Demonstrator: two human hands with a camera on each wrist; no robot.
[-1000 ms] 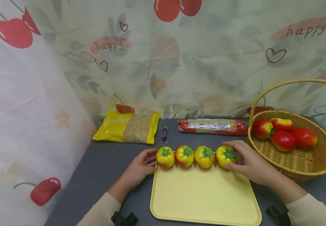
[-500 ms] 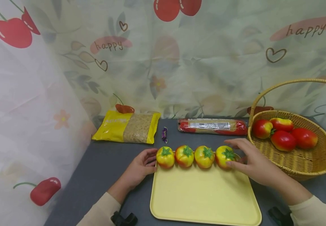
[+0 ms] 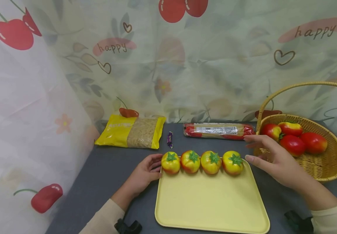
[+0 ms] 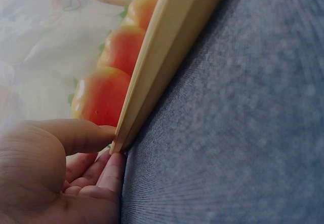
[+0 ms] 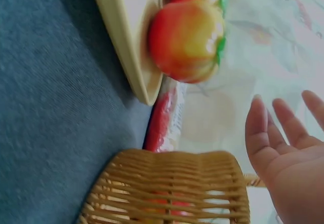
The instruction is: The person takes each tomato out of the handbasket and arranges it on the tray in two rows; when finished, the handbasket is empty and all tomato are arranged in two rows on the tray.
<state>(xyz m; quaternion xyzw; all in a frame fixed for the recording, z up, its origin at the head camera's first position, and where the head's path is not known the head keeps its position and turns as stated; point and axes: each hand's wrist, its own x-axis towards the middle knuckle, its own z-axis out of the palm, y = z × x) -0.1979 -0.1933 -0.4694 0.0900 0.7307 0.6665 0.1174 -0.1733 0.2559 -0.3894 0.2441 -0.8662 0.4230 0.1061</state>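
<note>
Several yellow-red tomatoes (image 3: pixel 200 161) stand in a row along the far edge of a yellow tray (image 3: pixel 209 204). My left hand (image 3: pixel 146 171) grips the tray's far left corner (image 4: pixel 119 143), thumb on the rim and fingers beneath, next to the leftmost tomato (image 3: pixel 171 162). My right hand (image 3: pixel 270 157) hovers with straight fingers between the rightmost tomato (image 3: pixel 232 162) and the wicker basket (image 3: pixel 323 165), holding nothing. In the right wrist view that tomato (image 5: pixel 187 39) sits at the tray's corner, apart from the fingers (image 5: pixel 263 127).
The basket holds several red apples (image 3: pixel 294 136). A yellow pasta bag (image 3: pixel 131 131), a small purple candy (image 3: pixel 170 139) and a red spaghetti pack (image 3: pixel 219 130) lie along the back of the grey table (image 3: pixel 110 175). A patterned curtain hangs behind and at left.
My right hand has let go of the rightmost tomato and lifted away to the right, toward the basket. The left hand has stayed on the tray corner.
</note>
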